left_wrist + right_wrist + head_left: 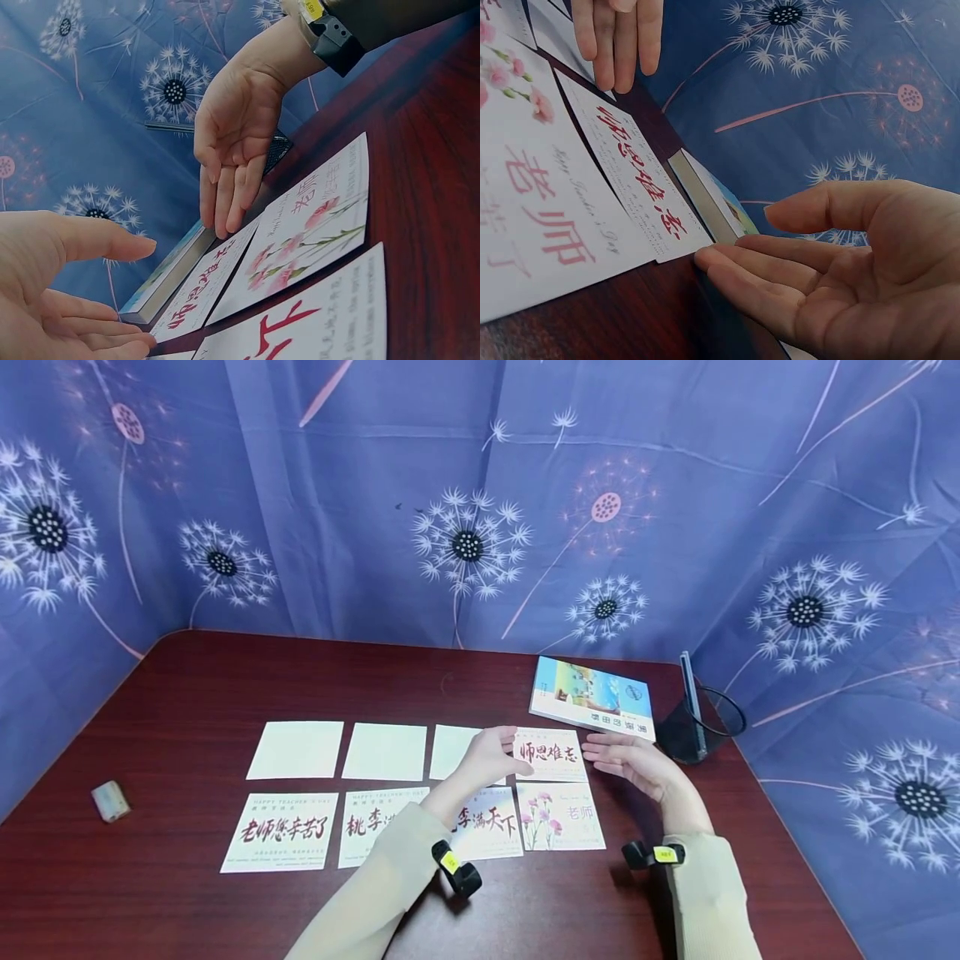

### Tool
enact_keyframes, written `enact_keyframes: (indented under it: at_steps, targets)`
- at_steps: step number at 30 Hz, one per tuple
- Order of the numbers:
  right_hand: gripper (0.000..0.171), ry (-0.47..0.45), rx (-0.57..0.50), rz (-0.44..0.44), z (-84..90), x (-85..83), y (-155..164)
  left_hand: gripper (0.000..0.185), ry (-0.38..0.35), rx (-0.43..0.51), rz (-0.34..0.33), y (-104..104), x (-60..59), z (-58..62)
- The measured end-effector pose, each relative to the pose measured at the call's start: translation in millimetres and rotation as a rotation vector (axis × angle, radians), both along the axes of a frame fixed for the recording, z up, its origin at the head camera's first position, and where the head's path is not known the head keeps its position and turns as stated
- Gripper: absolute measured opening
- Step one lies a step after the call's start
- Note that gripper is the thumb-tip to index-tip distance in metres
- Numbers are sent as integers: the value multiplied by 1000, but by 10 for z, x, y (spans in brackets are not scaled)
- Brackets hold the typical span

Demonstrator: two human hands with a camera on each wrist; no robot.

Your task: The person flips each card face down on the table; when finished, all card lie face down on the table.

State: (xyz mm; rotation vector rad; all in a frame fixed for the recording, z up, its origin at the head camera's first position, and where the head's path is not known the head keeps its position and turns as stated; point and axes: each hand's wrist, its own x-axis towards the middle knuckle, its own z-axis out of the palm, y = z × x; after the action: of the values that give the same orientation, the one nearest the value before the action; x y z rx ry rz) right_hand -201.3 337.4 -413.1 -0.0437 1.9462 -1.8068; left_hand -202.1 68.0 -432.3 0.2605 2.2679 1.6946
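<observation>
A white card with red brush lettering (551, 755) lies flat at the right end of the back row. At its left edge is my left hand (480, 762), fingers extended and thumb apart. My right hand (633, 763) has its fingertips right at the card's right edge, palm turned inward in the right wrist view. Just in front lies a card with pink carnations (558, 817). My left forearm overlaps two lettered cards, one reading on past my wrist (491, 822) and another (375, 818) to its left. A further lettered card (279, 831) ends the front row.
Three blank cards, at left (295, 750), middle (385, 752) and partly behind my left hand (452, 747), line the back row. A book (592, 695) lies behind, beside a black mesh pen holder (690, 731). A small whitish block (111, 802) sits far left.
</observation>
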Motion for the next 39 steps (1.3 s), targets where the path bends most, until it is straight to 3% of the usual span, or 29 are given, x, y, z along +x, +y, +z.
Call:
enact_keyframes:
  at_steps: [8, 28, 39]
  targets:
    - [58, -3, -4, -15, -17, 1, -15, 77, -46, -2, 6, 5, 13, 17]
    - [60, -32, -56, -86, -119, -48, -27, 76, -36, -28, -9, 3, 31, 23]
    - [44, 22, -132, -144, -111, -32, -134, 75, -47, -14, -12, -2, 20, -9]
